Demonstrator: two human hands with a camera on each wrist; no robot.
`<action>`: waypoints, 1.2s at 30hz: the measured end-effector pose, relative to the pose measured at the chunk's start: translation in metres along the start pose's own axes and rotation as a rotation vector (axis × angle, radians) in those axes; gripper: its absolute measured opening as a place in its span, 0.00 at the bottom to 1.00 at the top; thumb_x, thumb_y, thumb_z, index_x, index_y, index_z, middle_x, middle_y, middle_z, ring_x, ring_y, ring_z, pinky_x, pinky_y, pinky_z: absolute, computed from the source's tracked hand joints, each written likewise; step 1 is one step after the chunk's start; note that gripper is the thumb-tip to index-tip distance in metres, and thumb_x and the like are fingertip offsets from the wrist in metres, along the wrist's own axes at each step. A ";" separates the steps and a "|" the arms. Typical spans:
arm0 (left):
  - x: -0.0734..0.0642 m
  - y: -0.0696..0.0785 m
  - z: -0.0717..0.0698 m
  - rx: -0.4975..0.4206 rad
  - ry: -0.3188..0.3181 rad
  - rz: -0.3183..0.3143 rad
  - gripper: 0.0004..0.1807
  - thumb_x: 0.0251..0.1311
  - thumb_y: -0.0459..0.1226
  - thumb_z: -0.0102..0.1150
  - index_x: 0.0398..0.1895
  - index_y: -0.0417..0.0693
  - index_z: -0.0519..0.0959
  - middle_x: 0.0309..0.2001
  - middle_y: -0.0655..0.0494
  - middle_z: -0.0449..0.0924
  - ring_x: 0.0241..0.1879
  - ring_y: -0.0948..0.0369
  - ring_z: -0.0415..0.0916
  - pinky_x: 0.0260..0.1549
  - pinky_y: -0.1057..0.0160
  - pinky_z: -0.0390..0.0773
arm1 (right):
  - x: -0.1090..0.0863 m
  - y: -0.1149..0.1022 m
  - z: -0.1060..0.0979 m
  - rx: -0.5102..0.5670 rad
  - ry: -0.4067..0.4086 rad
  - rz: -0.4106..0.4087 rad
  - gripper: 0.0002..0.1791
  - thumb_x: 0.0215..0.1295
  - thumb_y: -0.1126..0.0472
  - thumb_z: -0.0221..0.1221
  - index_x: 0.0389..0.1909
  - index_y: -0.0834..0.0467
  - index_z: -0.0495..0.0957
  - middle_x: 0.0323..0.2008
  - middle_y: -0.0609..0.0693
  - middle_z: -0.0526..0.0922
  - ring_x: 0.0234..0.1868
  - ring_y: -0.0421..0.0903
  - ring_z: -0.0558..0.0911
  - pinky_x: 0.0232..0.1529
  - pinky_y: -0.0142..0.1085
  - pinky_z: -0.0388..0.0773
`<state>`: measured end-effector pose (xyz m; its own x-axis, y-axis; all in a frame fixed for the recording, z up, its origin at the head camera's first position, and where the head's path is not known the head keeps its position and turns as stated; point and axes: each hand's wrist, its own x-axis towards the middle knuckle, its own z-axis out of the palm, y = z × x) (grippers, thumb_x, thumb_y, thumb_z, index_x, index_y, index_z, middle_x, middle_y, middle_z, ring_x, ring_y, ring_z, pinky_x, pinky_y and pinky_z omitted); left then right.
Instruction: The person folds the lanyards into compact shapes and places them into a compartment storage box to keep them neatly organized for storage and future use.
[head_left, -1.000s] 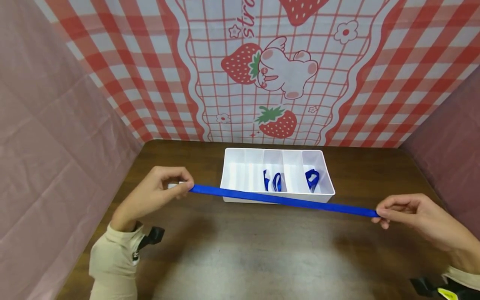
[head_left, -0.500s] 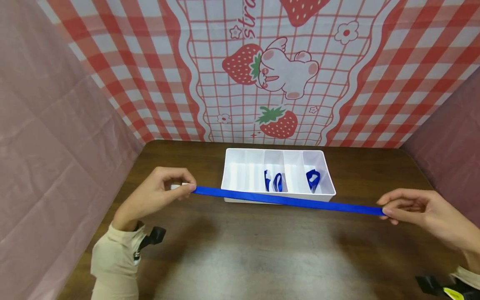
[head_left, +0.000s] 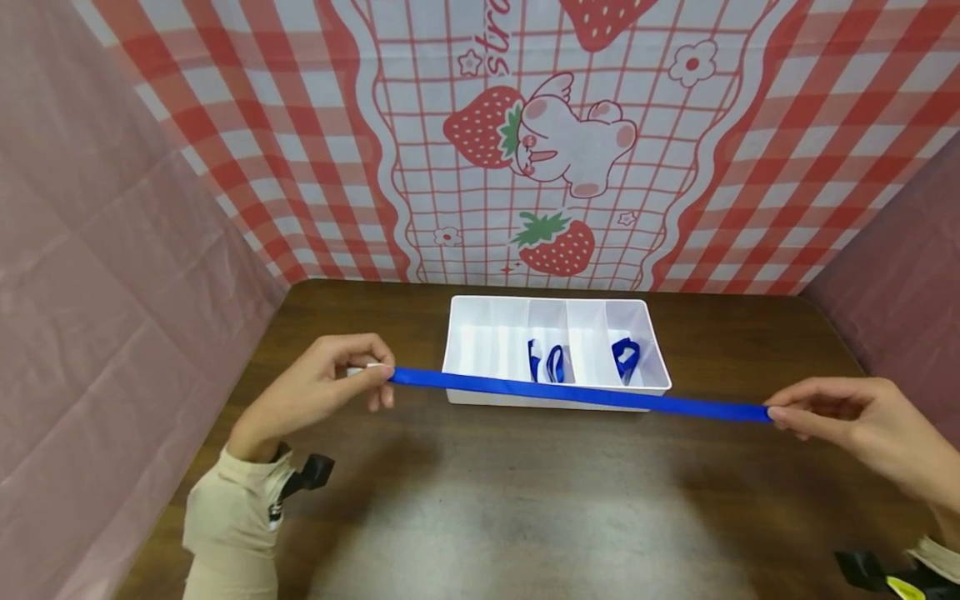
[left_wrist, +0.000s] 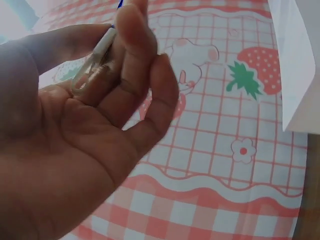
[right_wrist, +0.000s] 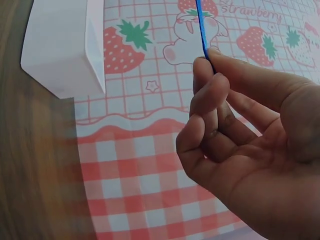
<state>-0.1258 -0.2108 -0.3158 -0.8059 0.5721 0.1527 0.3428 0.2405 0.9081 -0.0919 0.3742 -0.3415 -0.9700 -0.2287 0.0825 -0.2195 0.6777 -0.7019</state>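
Observation:
A blue lanyard [head_left: 577, 394] is stretched nearly straight between both hands, above the table and across the front of a white divided tray [head_left: 480, 398]. My left hand [head_left: 318, 387] pinches its left end between thumb and fingers. A whitish clip [left_wrist: 95, 60] at that end lies against the fingers in the left wrist view. My right hand [head_left: 855, 425] pinches the other end between thumb and forefinger, slightly lower than the left. In the right wrist view the strap [right_wrist: 202, 30] appears edge-on, rising from the fingertips.
Inside the tray, two folded blue straps [head_left: 555, 365] stand in a middle compartment and another looped blue strap [head_left: 626, 358] in the rightmost one. The brown wooden table [head_left: 510, 508] ends at a strawberry-patterned checked cloth [head_left: 555, 167] behind. Pink cloth [head_left: 112, 275] hangs at the sides.
My right hand has moved slightly right and up with its end of the lanyard, leaving the strap a little more level. My left hand has shifted slightly right, still pinching the other end.

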 end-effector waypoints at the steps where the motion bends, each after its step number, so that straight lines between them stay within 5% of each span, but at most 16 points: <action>1: 0.000 0.000 0.000 -0.028 -0.006 0.029 0.04 0.71 0.30 0.54 0.42 0.43 0.78 0.27 0.48 0.83 0.24 0.52 0.79 0.25 0.58 0.81 | 0.000 -0.001 0.000 0.000 0.009 0.006 0.07 0.65 0.68 0.63 0.43 0.58 0.85 0.32 0.48 0.87 0.27 0.44 0.80 0.25 0.33 0.76; 9: -0.005 0.003 -0.002 -0.320 -0.134 0.336 0.13 0.64 0.16 0.47 0.43 0.33 0.78 0.32 0.40 0.85 0.29 0.47 0.84 0.31 0.47 0.83 | 0.001 0.002 0.002 0.079 0.031 -0.039 0.10 0.67 0.74 0.59 0.46 0.64 0.82 0.35 0.52 0.87 0.31 0.44 0.83 0.31 0.32 0.80; 15: -0.008 0.006 -0.004 -0.500 -0.318 0.467 0.16 0.59 0.15 0.52 0.50 0.28 0.75 0.42 0.34 0.84 0.42 0.43 0.85 0.42 0.44 0.82 | 0.004 0.006 0.007 0.122 0.063 -0.013 0.10 0.66 0.75 0.59 0.47 0.65 0.81 0.34 0.52 0.87 0.30 0.44 0.83 0.31 0.32 0.80; 18: -0.010 0.008 -0.004 -0.516 -0.355 0.505 0.16 0.60 0.14 0.50 0.51 0.26 0.73 0.45 0.34 0.84 0.44 0.44 0.85 0.44 0.46 0.82 | 0.007 0.007 0.011 0.139 0.063 0.012 0.10 0.67 0.74 0.59 0.47 0.66 0.81 0.35 0.51 0.88 0.31 0.44 0.84 0.31 0.32 0.80; 22: -0.009 0.008 -0.003 -0.508 -0.331 0.552 0.11 0.66 0.18 0.48 0.49 0.26 0.75 0.42 0.36 0.85 0.41 0.46 0.85 0.45 0.48 0.82 | 0.011 0.007 0.016 0.164 0.049 0.022 0.10 0.67 0.73 0.59 0.48 0.66 0.80 0.35 0.52 0.88 0.32 0.44 0.84 0.31 0.33 0.81; 26: -0.007 0.008 -0.001 -0.451 -0.237 0.594 0.08 0.68 0.24 0.51 0.44 0.31 0.80 0.34 0.41 0.83 0.33 0.50 0.81 0.41 0.53 0.80 | 0.014 0.005 0.022 0.201 0.036 -0.003 0.10 0.67 0.75 0.59 0.48 0.68 0.79 0.35 0.56 0.87 0.32 0.44 0.85 0.31 0.34 0.81; 30: -0.004 0.009 0.007 -0.427 -0.143 0.604 0.07 0.70 0.32 0.54 0.37 0.40 0.81 0.44 0.44 0.80 0.45 0.49 0.76 0.46 0.54 0.74 | 0.016 0.004 0.025 0.219 0.018 -0.026 0.11 0.66 0.75 0.59 0.48 0.67 0.79 0.35 0.56 0.87 0.32 0.45 0.85 0.31 0.35 0.81; 33: 0.000 0.010 0.015 -0.506 -0.166 0.618 0.09 0.72 0.36 0.50 0.35 0.40 0.76 0.54 0.44 0.80 0.57 0.45 0.74 0.56 0.50 0.73 | 0.018 0.004 0.027 0.218 0.006 -0.022 0.11 0.67 0.74 0.58 0.48 0.67 0.79 0.35 0.54 0.88 0.31 0.46 0.85 0.31 0.35 0.82; 36: 0.005 0.012 0.021 -0.563 -0.195 0.653 0.09 0.73 0.33 0.45 0.37 0.38 0.74 0.49 0.43 0.84 0.54 0.43 0.79 0.54 0.44 0.76 | 0.020 0.005 0.029 0.219 -0.001 -0.017 0.10 0.68 0.74 0.58 0.49 0.68 0.78 0.36 0.54 0.87 0.31 0.46 0.85 0.32 0.35 0.82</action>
<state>-0.1155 -0.1888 -0.3120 -0.4176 0.5961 0.6858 0.3757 -0.5739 0.7277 -0.1090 0.3530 -0.3633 -0.9661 -0.2400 0.0949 -0.2079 0.5061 -0.8370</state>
